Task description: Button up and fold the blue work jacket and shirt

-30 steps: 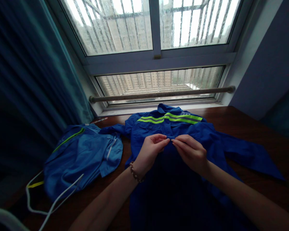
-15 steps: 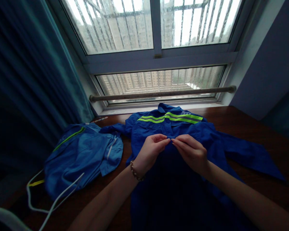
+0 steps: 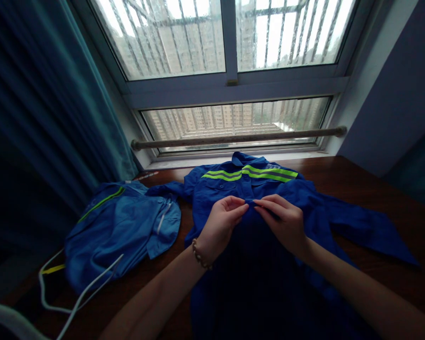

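Bright window, blue curtain, wall perhaps purplish.

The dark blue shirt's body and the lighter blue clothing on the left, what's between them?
In the head view, a strip of brown table shows between the shirt and the lighter clothing; the shirt's sleeve crosses it at the far end.

I am working in what is looking like a room at home: a long blue curtain is hanging to my left, a brown wooden surface is stretching towards a window, and tall blocks are standing outside.
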A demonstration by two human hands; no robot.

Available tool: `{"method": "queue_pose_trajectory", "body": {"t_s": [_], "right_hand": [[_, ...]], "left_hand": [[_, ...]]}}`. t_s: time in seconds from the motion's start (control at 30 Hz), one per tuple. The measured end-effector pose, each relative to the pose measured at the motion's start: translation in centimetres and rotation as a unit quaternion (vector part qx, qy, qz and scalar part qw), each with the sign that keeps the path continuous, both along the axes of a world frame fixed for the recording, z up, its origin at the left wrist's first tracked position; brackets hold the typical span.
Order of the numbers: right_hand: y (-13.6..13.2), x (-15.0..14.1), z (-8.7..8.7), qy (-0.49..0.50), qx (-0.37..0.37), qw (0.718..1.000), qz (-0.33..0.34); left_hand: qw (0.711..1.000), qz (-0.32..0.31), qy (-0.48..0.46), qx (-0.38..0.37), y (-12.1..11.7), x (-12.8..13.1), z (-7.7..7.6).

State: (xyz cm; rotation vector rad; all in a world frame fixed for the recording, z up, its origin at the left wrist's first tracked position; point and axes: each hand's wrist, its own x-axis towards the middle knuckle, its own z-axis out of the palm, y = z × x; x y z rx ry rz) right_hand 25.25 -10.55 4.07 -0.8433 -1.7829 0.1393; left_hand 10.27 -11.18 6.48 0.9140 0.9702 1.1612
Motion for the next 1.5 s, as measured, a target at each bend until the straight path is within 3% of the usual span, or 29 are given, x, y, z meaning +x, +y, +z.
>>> {"method": "queue_pose_trajectory", "body": {"t_s": [0.23,0.5,0.67,0.8,0.87,0.93,1.03,1.1,1.17,1.23,1.33,1.43,1.5], "right_hand": [[-0.3,-0.1,-0.5,-0.003,0.013,1.000,0.019],[-0.5,-0.5,-0.5,0.000,-0.027,0.999,0.028],[-0.6,-0.6,0.2,0.051,-0.179,0.981,0.057],[-0.2,-0.4,0.4,0.142,-0.366,0.913,0.110],[0.0,-0.2,0.3,0.179,-0.419,0.881,0.127],[0.4,0.0,0.4,0.193,-0.437,0.869,0.132],[0.5,0.5,1.0,0.139,-0.394,0.903,0.103],[0.1,0.8,1.9,0.054,-0.309,0.949,0.040],[-0.8,0.9,2.6,-0.051,-0.222,0.974,-0.005],[-2.0,0.7,2.9,-0.154,-0.185,0.971,-0.007],[-3.2,0.1,1.9,-0.277,-0.188,0.942,-0.030],[-3.2,-0.7,0.1,-0.330,-0.181,0.922,-0.088],[-2.5,-0.9,-0.8,-0.323,-0.172,0.925,-0.100]], "left_hand": [[0.999,0.018,-0.028,-0.038,0.0,0.2,0.2],[0.999,0.016,0.011,0.050,0.1,0.7,-1.2],[0.992,0.016,0.074,0.105,0.2,0.7,-1.8],[0.982,0.002,0.136,0.130,0.1,0.8,-1.7],[0.980,-0.012,0.142,0.139,0.1,0.9,-1.5],[0.980,-0.031,0.136,0.142,0.3,0.8,-1.3],[0.981,-0.040,0.134,0.132,0.8,0.4,-1.3],[0.987,-0.039,0.122,0.098,1.2,0.0,-1.4],[0.994,-0.065,0.082,0.041,1.4,-0.4,-1.4],[0.994,-0.106,0.029,-0.015,1.6,-0.7,-1.5],[0.989,-0.128,-0.046,-0.062,1.8,-0.9,-1.5],[0.982,-0.129,-0.109,-0.090,2.1,-1.1,-1.5],[0.977,-0.127,-0.142,-0.096,2.3,-1.4,-1.2]]}}
